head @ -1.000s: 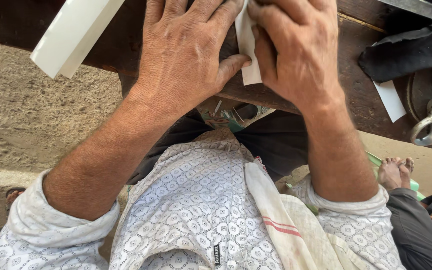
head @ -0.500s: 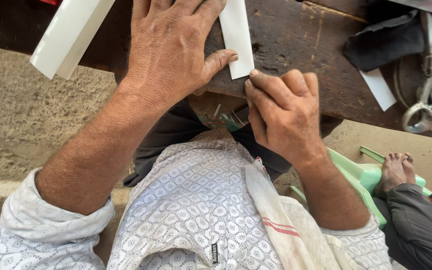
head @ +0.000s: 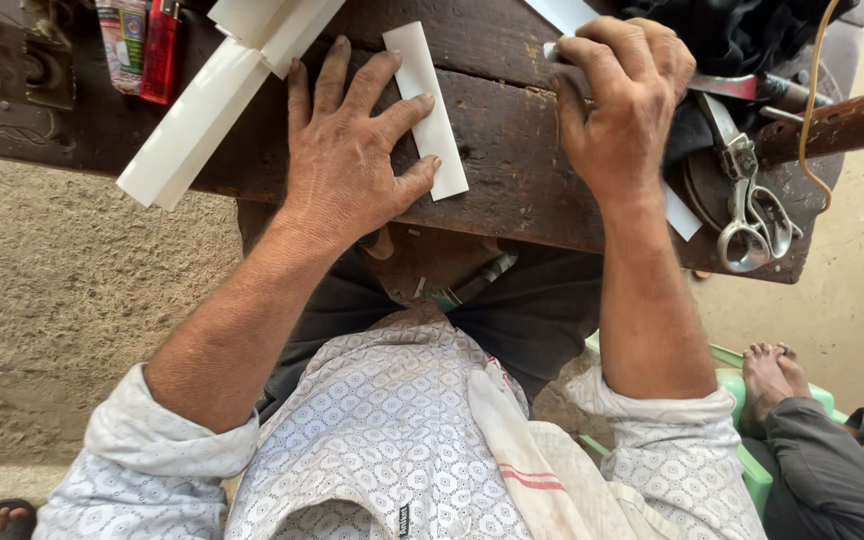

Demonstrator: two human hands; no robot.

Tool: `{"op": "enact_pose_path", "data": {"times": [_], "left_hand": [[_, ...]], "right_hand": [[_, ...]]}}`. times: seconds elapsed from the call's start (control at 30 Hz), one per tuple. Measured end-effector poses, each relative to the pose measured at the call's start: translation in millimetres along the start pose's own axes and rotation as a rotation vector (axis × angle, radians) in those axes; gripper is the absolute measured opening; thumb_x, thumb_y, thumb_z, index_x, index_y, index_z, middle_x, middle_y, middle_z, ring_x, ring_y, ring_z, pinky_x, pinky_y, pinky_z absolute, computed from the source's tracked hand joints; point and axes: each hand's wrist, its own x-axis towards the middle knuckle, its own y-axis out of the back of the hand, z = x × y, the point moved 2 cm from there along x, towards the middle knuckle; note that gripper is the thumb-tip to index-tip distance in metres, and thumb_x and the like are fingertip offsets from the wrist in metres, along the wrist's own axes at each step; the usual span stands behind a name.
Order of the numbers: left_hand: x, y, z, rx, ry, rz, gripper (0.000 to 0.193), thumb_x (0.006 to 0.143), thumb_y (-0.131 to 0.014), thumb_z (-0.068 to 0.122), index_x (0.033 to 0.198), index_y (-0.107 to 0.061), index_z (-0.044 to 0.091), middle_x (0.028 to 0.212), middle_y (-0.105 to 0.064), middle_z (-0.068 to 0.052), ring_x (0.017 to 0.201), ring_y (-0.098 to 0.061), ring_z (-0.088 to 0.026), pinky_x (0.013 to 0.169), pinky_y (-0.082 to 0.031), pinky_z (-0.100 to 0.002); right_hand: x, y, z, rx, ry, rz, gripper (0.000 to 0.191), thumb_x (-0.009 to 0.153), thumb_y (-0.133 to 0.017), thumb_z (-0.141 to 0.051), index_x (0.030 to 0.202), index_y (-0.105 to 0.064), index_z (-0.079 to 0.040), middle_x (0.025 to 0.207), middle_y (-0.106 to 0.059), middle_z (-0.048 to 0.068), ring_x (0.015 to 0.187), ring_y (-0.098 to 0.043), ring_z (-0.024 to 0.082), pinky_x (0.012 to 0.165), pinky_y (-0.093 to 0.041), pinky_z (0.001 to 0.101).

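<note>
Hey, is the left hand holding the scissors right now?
No, the left hand lies flat on a white strip, while the scissors lie beyond the right hand.

Bare wood (head: 512,130) between hands; scissors (head: 752,205) (right) and white strips (head: 212,110) crowd edges

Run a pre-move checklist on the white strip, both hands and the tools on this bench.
1. White strip lies flat on the wooden bench: ok.
2. Left hand pins the strip, thumb and forefinger on its edge: ok.
3. Right hand is closed on something at the bench's far side; what it grips: cannot tell.
4. Scissors lie apart from both hands, blades shut: ok.
5. Long white pieces overhang the bench's near edge: not ok.
</note>
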Motion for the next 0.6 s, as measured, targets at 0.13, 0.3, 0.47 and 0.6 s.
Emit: {"op": "enact_pose_path", "data": {"times": [0.13,0.3,0.47,0.6], "left_hand": [[0.7,1.5,5.4,-0.027,0.016,0.048,0.057,0.086,-0.084,0.060,0.127,-0.075,0.021,0.157,-0.043,-0.012,0.151,-0.021,-0.042,0.123,-0.005,-0.071],[-0.5,-1.0,-1.2,-0.035,0.040,0.030,0.061,0.083,-0.083,0.061,0.129,-0.073,0.021,0.157,-0.042,-0.012,0.151,-0.019,-0.042,0.124,-0.003,-0.071],[-1.4,-6.2,-8.0,-0.036,-0.003,0.016,0.062,0.084,-0.084,0.054,0.134,-0.071,0.020,0.159,-0.039,-0.016,0.152,-0.016,-0.044,0.122,-0.003,-0.074],[2.0,-6.6,-11.0,-0.032,-0.026,0.002,0.059,0.089,-0.080,0.048,0.140,-0.069,0.020,0.161,-0.038,-0.016,0.154,-0.015,-0.044,0.124,-0.004,-0.074]], "right_hand": [[10.6,-15.0,2.2,0.075,-0.071,-0.124,0.006,0.105,-0.084,-0.011,0.107,-0.080,-0.015,0.103,-0.075,0.001,0.105,-0.065,0.021,0.103,-0.041,0.0412],[-0.6,-11.7,-31.6,0.249,0.059,-0.254,0.005,0.103,-0.078,-0.009,0.107,-0.076,-0.011,0.103,-0.073,0.003,0.102,-0.063,0.019,0.096,-0.044,0.0389],[-4.2,-8.3,-70.3,0.303,0.003,-0.327,0.013,0.095,-0.081,-0.013,0.104,-0.072,-0.011,0.100,-0.070,0.002,0.096,-0.062,0.020,0.086,-0.042,0.0403],[6.7,-15.6,-76.7,0.315,-0.017,-0.305,0.017,0.093,-0.081,-0.011,0.106,-0.071,-0.010,0.104,-0.065,0.003,0.098,-0.060,0.023,0.087,-0.042,0.0409]]}}
